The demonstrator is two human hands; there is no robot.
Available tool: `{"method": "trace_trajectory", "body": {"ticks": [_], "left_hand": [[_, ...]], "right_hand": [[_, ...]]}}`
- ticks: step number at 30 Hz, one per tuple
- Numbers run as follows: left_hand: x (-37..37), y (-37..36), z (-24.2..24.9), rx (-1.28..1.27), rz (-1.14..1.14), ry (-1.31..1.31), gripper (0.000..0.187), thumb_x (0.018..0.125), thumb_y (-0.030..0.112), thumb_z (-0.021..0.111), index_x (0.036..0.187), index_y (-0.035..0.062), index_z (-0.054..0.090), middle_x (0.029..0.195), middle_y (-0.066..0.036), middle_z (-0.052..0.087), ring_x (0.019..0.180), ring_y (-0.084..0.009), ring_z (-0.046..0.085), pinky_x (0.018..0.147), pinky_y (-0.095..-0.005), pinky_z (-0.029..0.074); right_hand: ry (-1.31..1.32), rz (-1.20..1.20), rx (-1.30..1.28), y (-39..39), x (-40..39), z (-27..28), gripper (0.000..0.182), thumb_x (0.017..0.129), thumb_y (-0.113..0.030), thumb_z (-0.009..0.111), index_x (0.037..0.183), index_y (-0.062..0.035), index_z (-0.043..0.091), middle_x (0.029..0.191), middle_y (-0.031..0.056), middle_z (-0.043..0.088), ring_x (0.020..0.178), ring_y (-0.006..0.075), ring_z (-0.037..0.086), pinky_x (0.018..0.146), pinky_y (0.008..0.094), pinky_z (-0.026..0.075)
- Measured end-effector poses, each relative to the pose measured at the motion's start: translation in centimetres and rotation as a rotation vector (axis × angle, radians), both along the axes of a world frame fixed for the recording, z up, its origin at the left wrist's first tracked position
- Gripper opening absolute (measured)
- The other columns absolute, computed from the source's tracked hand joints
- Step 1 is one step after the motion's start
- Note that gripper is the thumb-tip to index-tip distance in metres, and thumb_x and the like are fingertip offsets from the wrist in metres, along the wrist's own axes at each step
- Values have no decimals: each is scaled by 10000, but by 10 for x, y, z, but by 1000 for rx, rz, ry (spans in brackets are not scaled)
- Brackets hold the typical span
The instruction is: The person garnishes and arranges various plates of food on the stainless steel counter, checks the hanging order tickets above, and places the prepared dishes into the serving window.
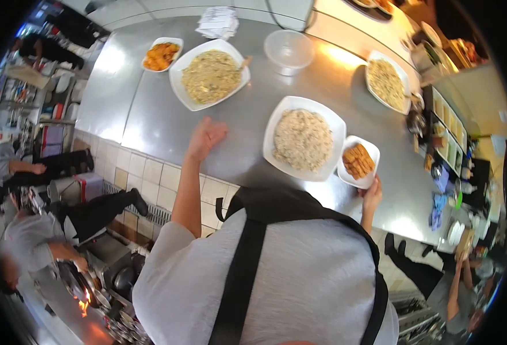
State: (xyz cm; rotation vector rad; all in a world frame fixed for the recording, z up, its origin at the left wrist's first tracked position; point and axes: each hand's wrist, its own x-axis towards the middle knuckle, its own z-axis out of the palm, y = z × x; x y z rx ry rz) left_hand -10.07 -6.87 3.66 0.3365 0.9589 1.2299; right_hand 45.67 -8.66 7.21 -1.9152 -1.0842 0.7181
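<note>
My left hand [207,138] hovers at or just above the front of the steel counter [155,115], its fingers loosely apart and nothing in it. With my right hand [372,195] I grip the near edge of a small white bowl [366,182]; golden-brown fried pieces [358,161] fill it. Touching or almost touching that bowl on its left is a large square white bowl [272,129], heaped with creamy rice [303,140]. Beyond my left hand stands another large white bowl [180,86] of yellowish rice with a utensil handle at its rim.
A small bowl of orange food [162,56], a stack of paper slips [217,23] and a clear plastic tub [288,50] stand along the back. Another rice bowl [388,81] is at right. Co-workers move behind, one by a flaming pan [83,296].
</note>
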Motion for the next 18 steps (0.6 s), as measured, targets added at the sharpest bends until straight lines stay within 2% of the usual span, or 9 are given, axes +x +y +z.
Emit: {"method": "trace_trajectory", "body": {"ticks": [2, 5, 8, 11, 14, 15, 17, 18], "left_hand": [[-38, 7, -16, 39, 325, -64, 606, 893, 324, 519, 1347, 31, 247, 1170, -253, 528, 1084, -312, 558, 927, -390, 466], [-76, 29, -10, 112, 403, 103, 618, 878, 336, 537, 1329, 20, 255, 1135, -257, 526, 1016, -290, 573, 895, -384, 479], [-124, 67, -15, 74, 530, 199, 618, 861, 334, 546, 1318, 28, 263, 1115, -240, 525, 973, -272, 568, 872, -378, 479], [-162, 96, 2, 34, 506, 141, 626, 830, 254, 518, 1360, 50, 253, 1127, -183, 531, 902, -255, 585, 803, -381, 507], [-181, 115, 1, -37, -66, 230, 509, 828, 245, 485, 1282, 44, 369, 1093, -118, 573, 870, -214, 602, 791, -394, 508], [-174, 117, -1, -53, -39, 381, 487, 830, 223, 471, 1275, 47, 383, 1093, -109, 578, 869, -208, 607, 783, -396, 514], [-139, 113, -4, -83, 10, 684, 449, 832, 179, 442, 1262, 52, 410, 1093, -90, 586, 869, -196, 616, 768, -400, 527], [-129, 108, -3, -63, 48, 659, 448, 836, 163, 429, 1272, 60, 398, 1107, -93, 579, 886, -199, 616, 768, -397, 530]], "right_hand": [[54, -61, 0, -10, 7, -11, 449, 974, -377, 366, 1240, -41, 502, 644, 59, 593, 486, 106, 550, 411, 231, 426], [160, -93, 25, -23, 17, -29, 430, 976, -375, 376, 1209, -43, 518, 668, 38, 570, 526, 100, 550, 432, 216, 433], [88, -94, 44, -28, 16, -32, 410, 978, -360, 385, 1194, -41, 523, 684, 31, 567, 537, 88, 542, 436, 203, 424], [42, -129, 63, -29, 3, -26, 371, 981, -323, 392, 1161, -33, 537, 657, 14, 541, 499, 70, 493, 413, 193, 385], [18, -158, 104, -31, 5, -36, 346, 980, -301, 402, 1140, -29, 545, 640, 7, 523, 484, 68, 474, 403, 191, 369], [-3, -185, 114, -30, -4, -32, 326, 979, -280, 401, 1119, -26, 550, 627, 0, 505, 482, 60, 453, 401, 186, 348], [-68, -181, 121, -31, -2, -38, 319, 972, -266, 410, 1099, -13, 557, 640, 10, 522, 497, 72, 464, 421, 203, 366], [-101, -182, 124, -33, -2, -41, 316, 969, -260, 415, 1090, -7, 561, 647, 15, 531, 504, 78, 469, 432, 212, 375]]}}
